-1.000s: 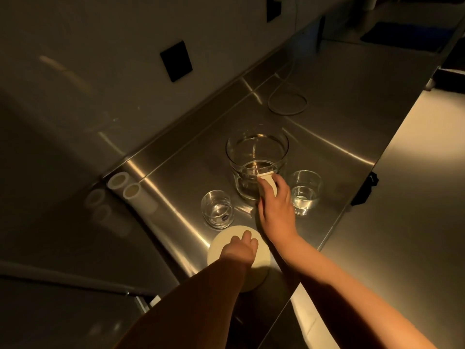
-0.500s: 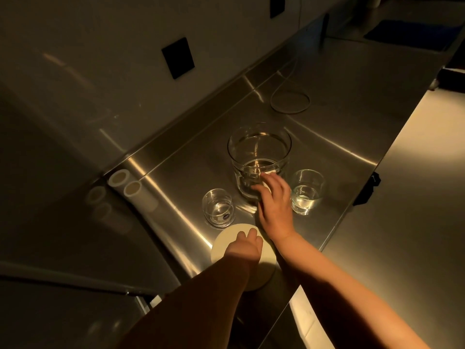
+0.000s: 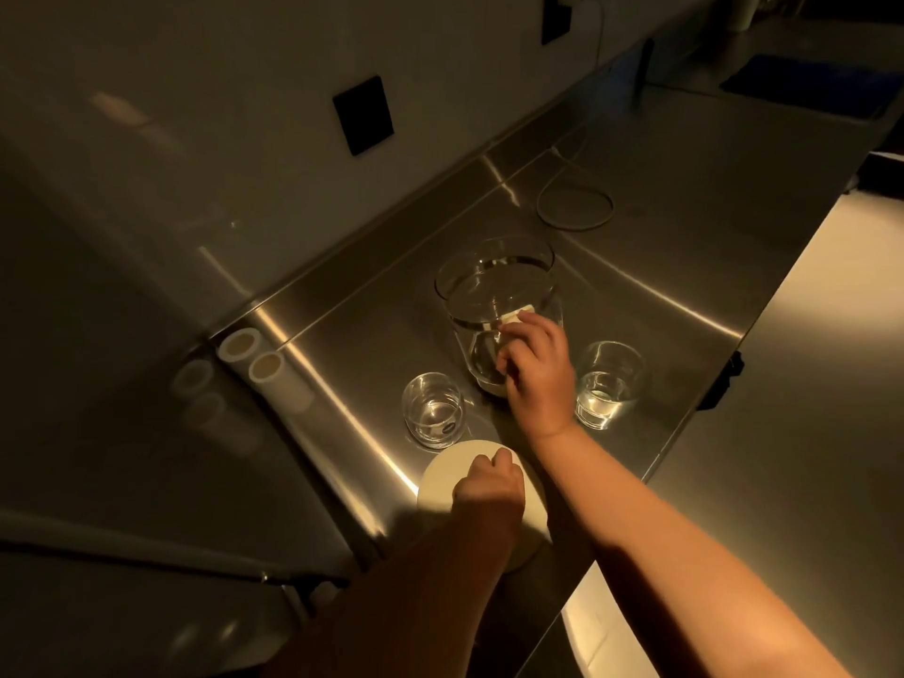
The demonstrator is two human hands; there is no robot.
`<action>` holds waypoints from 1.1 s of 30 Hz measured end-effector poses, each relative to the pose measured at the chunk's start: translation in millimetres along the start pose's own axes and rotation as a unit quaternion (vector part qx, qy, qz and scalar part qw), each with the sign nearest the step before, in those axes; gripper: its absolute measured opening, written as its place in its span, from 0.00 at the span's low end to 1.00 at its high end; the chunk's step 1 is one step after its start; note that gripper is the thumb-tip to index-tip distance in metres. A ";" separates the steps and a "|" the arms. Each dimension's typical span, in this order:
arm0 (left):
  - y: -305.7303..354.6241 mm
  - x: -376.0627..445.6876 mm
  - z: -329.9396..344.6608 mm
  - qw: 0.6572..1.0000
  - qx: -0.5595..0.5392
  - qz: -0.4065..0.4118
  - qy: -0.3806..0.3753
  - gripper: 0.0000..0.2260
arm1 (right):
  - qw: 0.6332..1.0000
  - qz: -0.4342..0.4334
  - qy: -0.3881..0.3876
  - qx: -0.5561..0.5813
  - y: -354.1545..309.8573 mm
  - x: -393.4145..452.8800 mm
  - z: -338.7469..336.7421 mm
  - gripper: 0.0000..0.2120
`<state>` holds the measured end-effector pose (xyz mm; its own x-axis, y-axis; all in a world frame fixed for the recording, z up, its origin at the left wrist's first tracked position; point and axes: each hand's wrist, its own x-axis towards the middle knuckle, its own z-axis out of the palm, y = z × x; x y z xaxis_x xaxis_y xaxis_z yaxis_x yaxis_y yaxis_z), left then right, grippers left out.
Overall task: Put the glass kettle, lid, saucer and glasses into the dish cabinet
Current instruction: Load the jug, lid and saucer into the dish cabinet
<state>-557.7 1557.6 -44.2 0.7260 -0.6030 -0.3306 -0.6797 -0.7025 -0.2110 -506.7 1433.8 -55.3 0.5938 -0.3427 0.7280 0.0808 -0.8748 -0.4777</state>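
A clear glass kettle (image 3: 494, 281) stands on the steel counter (image 3: 660, 237). My right hand (image 3: 535, 371) curls round its pale handle on the near side. One short glass (image 3: 433, 411) stands to the kettle's left, another glass (image 3: 609, 384) to its right. A round cream saucer or lid (image 3: 442, 479) lies near the counter's front edge. My left hand (image 3: 489, 486) rests on top of it with fingers curled at its far edge; whether they grip it is unclear.
Two white tubes (image 3: 254, 364) lie at the counter's left end. A thin cable loop (image 3: 575, 208) lies behind the kettle. A black wall plate (image 3: 363, 115) sits on the backsplash. A dark mat (image 3: 802, 85) lies far right. A black latch (image 3: 724, 381) hangs at the counter's front edge.
My right hand has moved from the top of the kettle's handle to curl round it. My left hand stays on the cream disc.
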 end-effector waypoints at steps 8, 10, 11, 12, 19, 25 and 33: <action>1.8 9.5 -7.7 0.987 -0.023 0.041 -0.154 0.24 | 0.999 0.046 0.005 -0.005 -6.1 25.8 -7.6 0.06; 1.8 7.9 -11.5 0.983 -0.016 0.032 -0.181 0.26 | 0.999 0.052 -0.004 -0.004 -8.2 31.3 -12.6 0.06; 1.3 6.9 -14.2 0.982 -0.013 0.032 -0.186 0.27 | 0.999 0.053 -0.005 -0.005 -9.7 33.6 -15.2 0.05; 1.3 6.5 -17.6 0.981 -0.015 0.028 -0.191 0.28 | 0.999 0.052 -0.004 -0.006 -11.5 35.5 -17.5 0.06; -4.2 -8.9 -43.9 0.984 -0.011 0.043 -0.174 0.34 | 0.999 0.037 0.033 -0.007 -37.4 49.4 -42.2 0.06; -14.0 -34.2 -70.6 0.993 -0.011 0.048 -0.106 0.33 | 0.997 0.015 0.079 -0.011 -63.8 55.3 -78.4 0.06; -23.2 -76.0 -106.2 0.993 -0.011 0.118 -0.002 0.35 | 0.983 -0.035 0.177 -0.032 -99.3 52.9 -158.1 0.07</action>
<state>-585.9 1579.5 83.6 0.5456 -0.7504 -0.3731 -0.8287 -0.5493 -0.1072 -609.9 1448.4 108.4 0.2716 -0.3687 0.8890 0.0552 -0.9162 -0.3969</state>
